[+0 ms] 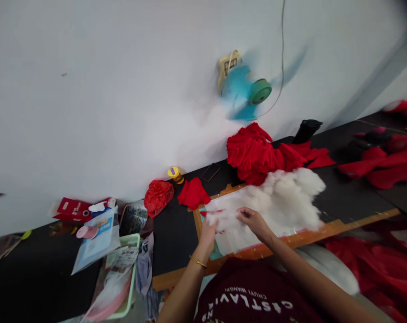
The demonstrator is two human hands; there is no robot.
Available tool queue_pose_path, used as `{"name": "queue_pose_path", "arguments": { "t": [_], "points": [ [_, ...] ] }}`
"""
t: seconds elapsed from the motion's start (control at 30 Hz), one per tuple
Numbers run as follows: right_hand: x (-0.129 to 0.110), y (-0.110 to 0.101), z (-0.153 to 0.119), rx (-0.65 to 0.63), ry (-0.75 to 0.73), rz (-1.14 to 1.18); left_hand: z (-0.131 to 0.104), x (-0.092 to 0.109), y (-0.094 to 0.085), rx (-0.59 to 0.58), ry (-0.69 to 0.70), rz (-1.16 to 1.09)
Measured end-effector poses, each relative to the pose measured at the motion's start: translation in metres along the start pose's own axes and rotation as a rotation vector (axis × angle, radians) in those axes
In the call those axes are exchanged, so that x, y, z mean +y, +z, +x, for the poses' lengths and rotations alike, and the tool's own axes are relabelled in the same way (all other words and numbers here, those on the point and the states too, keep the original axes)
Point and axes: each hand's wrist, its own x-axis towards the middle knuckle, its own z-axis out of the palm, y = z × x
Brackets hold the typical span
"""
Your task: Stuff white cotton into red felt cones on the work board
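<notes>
My left hand (208, 235), with a gold bracelet at the wrist, is closed on a small red and white fabric piece (220, 211) with white fluff about it. The fingers of my right hand (252, 220) are pinched together just right of it, at a wisp of white stuffing (231, 218); the exact grip is blurred. Under both hands lies a white sheet (235, 240) on the framed work board. A large heap of fluffy white stuffing (291, 197) covers the board's right part, beside my right hand.
Piled red fabric (250, 150) lies behind the stuffing, below a spinning blue fan (245, 89). A small red fabric stack (193, 194), a phone (210, 172), a yellow-lidded jar (175, 174) and a red plastic bag (158, 197) stand left. A green basket (132, 269) is at lower left.
</notes>
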Motion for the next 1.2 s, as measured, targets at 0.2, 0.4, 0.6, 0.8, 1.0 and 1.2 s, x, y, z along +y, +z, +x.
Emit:
{"name": "queue_pose_path", "arguments": {
  "t": [0.2, 0.4, 0.6, 0.8, 1.0, 1.2],
  "points": [
    [-0.006, 0.02, -0.003, -0.169, -0.176, -0.016, -0.004, -0.001, 0.016, -0.079, -0.039, -0.193],
    [0.011, 0.007, 0.004, 0.026, -0.093, -0.102, -0.01, 0.005, 0.01, -0.183, -0.118, -0.173],
    [0.016, 0.001, 0.006, 0.047, -0.168, -0.121, -0.017, 0.019, 0.009, -0.383, -0.161, -0.321],
    [-0.001, 0.007, -0.003, -0.017, -0.292, -0.137, -0.015, 0.005, 0.014, -0.175, -0.021, 0.071],
    [-0.01, 0.012, -0.008, -0.104, -0.232, -0.14, -0.009, 0.002, 0.023, -0.096, 0.202, 0.477],
    [-0.001, 0.005, -0.008, 0.034, -0.035, -0.084, -0.007, 0.005, 0.012, -0.064, 0.168, 0.427]
  ]
}}
